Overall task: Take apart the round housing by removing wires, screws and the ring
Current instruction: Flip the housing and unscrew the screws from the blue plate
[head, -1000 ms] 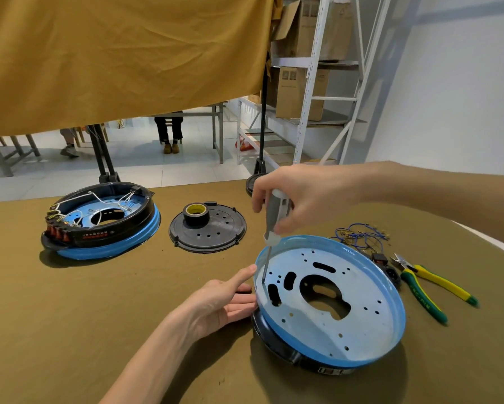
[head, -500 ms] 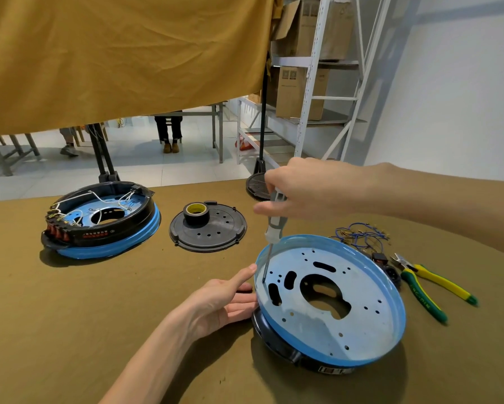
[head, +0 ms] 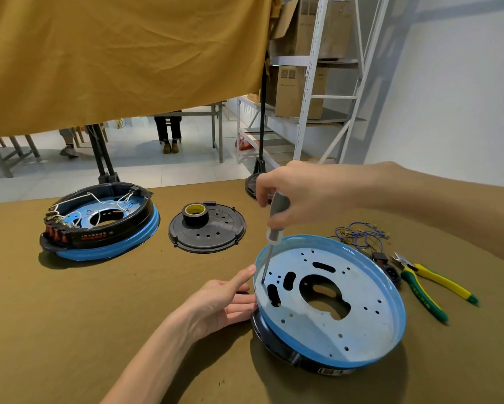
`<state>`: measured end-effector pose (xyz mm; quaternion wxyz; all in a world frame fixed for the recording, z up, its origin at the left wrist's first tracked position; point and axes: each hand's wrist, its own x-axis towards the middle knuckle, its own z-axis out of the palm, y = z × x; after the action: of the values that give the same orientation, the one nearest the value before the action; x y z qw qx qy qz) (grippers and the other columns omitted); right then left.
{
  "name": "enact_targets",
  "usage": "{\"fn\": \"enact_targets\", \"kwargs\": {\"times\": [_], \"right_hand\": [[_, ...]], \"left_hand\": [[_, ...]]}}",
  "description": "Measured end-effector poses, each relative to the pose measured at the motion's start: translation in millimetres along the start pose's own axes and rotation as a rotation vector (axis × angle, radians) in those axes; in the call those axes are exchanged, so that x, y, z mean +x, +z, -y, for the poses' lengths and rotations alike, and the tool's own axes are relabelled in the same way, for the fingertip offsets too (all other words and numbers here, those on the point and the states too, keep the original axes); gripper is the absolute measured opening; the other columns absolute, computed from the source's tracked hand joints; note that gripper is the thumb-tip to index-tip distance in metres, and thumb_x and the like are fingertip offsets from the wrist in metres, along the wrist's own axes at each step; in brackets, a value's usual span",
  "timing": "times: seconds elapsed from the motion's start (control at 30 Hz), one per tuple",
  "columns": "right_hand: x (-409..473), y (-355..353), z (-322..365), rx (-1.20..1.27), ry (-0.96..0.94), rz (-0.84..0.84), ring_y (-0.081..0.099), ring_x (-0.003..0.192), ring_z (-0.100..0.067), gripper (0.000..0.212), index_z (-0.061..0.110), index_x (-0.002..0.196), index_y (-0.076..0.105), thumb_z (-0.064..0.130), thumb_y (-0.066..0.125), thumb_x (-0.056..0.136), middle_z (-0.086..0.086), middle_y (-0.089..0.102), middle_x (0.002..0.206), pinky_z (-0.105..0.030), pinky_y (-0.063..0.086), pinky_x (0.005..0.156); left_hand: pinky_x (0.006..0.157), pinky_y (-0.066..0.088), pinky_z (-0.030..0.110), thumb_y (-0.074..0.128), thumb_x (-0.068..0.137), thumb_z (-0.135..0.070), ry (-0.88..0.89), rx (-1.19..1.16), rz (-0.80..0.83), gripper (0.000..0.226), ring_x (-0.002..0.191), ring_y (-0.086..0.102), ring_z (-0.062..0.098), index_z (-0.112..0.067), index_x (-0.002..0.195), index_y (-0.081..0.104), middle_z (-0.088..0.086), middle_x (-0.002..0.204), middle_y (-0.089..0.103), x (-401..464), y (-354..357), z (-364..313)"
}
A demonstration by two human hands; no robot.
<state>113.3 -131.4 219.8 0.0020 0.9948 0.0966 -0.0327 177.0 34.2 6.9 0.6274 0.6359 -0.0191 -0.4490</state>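
A round housing [head: 361,330] lies in front of me, a pale blue perforated plate on top of a black ring [head: 274,342]. My right hand [head: 297,191] grips the grey handle of a screwdriver [head: 275,225] from above; its thin shaft stands nearly upright with the tip on the plate near its left rim. My left hand [head: 224,301] rests with straight fingers against the housing's left side, thumb up along the blue rim.
A second housing [head: 99,223] with white wires and red parts sits at the far left. A black cover disc [head: 215,228] carries a roll of black tape [head: 195,212]. Blue wires [head: 358,236], small black parts and yellow-green pliers [head: 425,287] lie to the right.
My right hand has shifted its grip round the screwdriver handle, as in a twist; the tip stays at the same spot. The left hand and housing have not moved.
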Motion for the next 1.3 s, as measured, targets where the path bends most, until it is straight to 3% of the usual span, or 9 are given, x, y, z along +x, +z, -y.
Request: {"fn": "enact_targets", "kwargs": {"times": [0.1, 0.23, 0.37, 0.47, 0.63, 0.77, 0.87, 1.03, 1.3], "right_hand": [[-2, -5, -2, 0.094, -0.055, 0.062, 0.062, 0.079, -0.001, 0.033, 0.029, 0.111, 0.059, 0.025, 0.077, 0.083, 0.012, 0.068, 0.091, -0.026, 0.052, 0.066], [-3, 5, 0, -0.173, 0.099, -0.064, 0.062, 0.059, -0.013, 0.051, 0.021, 0.101, 0.060, 0.071, 0.049, 0.093, 0.003, 0.063, 0.069, -0.027, 0.039, 0.047], [-3, 3, 0, -0.069, -0.033, -0.059, 0.059, 0.068, -0.001, 0.024, 0.022, 0.104, 0.066, 0.044, 0.070, 0.092, 0.014, 0.064, 0.076, -0.017, 0.041, 0.048], [-5, -6, 0, 0.120, -0.150, 0.059, 0.064, 0.082, -0.002, 0.036, 0.026, 0.111, 0.062, 0.021, 0.082, 0.081, 0.015, 0.065, 0.092, -0.022, 0.054, 0.068], [-4, 5, 6, -0.340, 0.045, -0.098, 0.052, 0.060, -0.010, 0.051, 0.019, 0.103, 0.057, 0.069, 0.047, 0.095, 0.004, 0.055, 0.072, -0.027, 0.033, 0.046], [-4, -3, 2, -0.068, -0.061, -0.035, 0.059, 0.067, 0.001, 0.021, 0.024, 0.104, 0.066, 0.038, 0.073, 0.091, 0.015, 0.064, 0.078, -0.013, 0.039, 0.050], [-8, -8, 1, 0.101, -0.151, 0.052, 0.062, 0.079, 0.001, 0.036, 0.027, 0.110, 0.065, 0.021, 0.083, 0.080, 0.017, 0.065, 0.089, -0.012, 0.048, 0.062], [-9, 6, 2, -0.308, 0.031, -0.120, 0.052, 0.059, -0.009, 0.053, 0.020, 0.104, 0.056, 0.071, 0.048, 0.093, 0.005, 0.055, 0.070, -0.028, 0.034, 0.046], [-12, -3, 2, 0.118, -0.112, 0.035, 0.060, 0.078, 0.002, 0.034, 0.029, 0.110, 0.060, 0.035, 0.080, 0.083, 0.017, 0.070, 0.086, -0.022, 0.048, 0.063]], "left_hand": [[0.069, 0.064, 0.031, 0.082, 0.065, -0.057, 0.002, 0.004, -0.005, 0.092, 0.093, 0.079, 0.027, 0.000, 0.132, 0.059, 0.019, 0.102, 0.079, 0, 1, 0], [0.066, 0.063, 0.030, 0.084, 0.060, -0.057, 0.009, 0.002, -0.021, 0.098, 0.091, 0.079, 0.027, 0.001, 0.134, 0.056, 0.020, 0.100, 0.079, -1, 2, 0], [0.063, 0.063, 0.030, 0.085, 0.051, -0.059, 0.017, 0.004, -0.040, 0.112, 0.087, 0.079, 0.027, 0.000, 0.138, 0.048, 0.019, 0.095, 0.079, -1, 3, -1], [0.061, 0.062, 0.030, 0.086, 0.048, -0.061, 0.023, 0.010, -0.047, 0.117, 0.085, 0.080, 0.026, 0.001, 0.140, 0.046, 0.018, 0.094, 0.080, -1, 4, -1], [0.063, 0.063, 0.030, 0.086, 0.051, -0.060, 0.026, 0.015, -0.038, 0.115, 0.086, 0.079, 0.027, 0.001, 0.139, 0.045, 0.019, 0.095, 0.079, -3, 3, -1], [0.065, 0.064, 0.032, 0.085, 0.055, -0.058, 0.017, 0.012, -0.035, 0.111, 0.087, 0.079, 0.027, 0.001, 0.140, 0.044, 0.020, 0.095, 0.079, -5, 4, -2], [0.067, 0.064, 0.033, 0.084, 0.056, -0.059, 0.012, 0.019, -0.047, 0.114, 0.087, 0.079, 0.027, 0.001, 0.143, 0.041, 0.020, 0.095, 0.079, -5, 5, -3], [0.062, 0.063, 0.031, 0.086, 0.049, -0.059, 0.022, 0.014, -0.059, 0.126, 0.087, 0.079, 0.028, 0.004, 0.147, 0.036, 0.021, 0.095, 0.079, -8, 7, -4], [0.060, 0.063, 0.031, 0.085, 0.050, -0.058, 0.022, 0.026, -0.069, 0.130, 0.085, 0.079, 0.028, 0.004, 0.151, 0.031, 0.022, 0.094, 0.079, -10, 9, -5]]}}
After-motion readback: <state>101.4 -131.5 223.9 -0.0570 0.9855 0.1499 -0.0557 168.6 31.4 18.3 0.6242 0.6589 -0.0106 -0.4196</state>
